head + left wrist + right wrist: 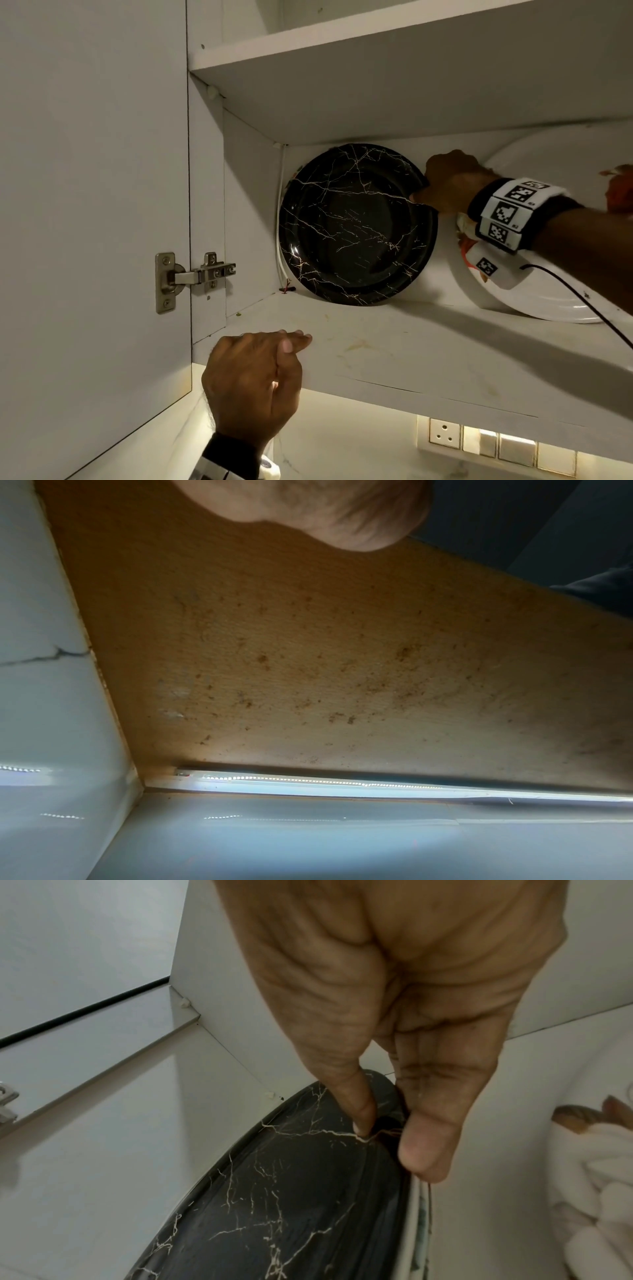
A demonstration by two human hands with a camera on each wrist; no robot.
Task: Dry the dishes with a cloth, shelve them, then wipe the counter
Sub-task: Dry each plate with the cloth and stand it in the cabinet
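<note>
A black plate with gold marble veins (352,226) (291,1204) stands on edge at the back left of the cupboard shelf (411,349). It leans on a white plate (278,222) (419,1231) behind it. My right hand (419,192) (383,1137) pinches the black plate's upper right rim, thumb on the front face and fingers behind. My left hand (291,342) rests on the shelf's front edge with straight fingers and holds nothing. The left wrist view shows only part of that hand (325,512).
A white flowered plate (548,294) (599,1177) leans at the back right, under my right wrist. The cupboard door (92,205) stands open at left on its hinge (191,274). Another shelf (342,85) runs close overhead. Below are a light strip (342,781) and wall sockets (445,433).
</note>
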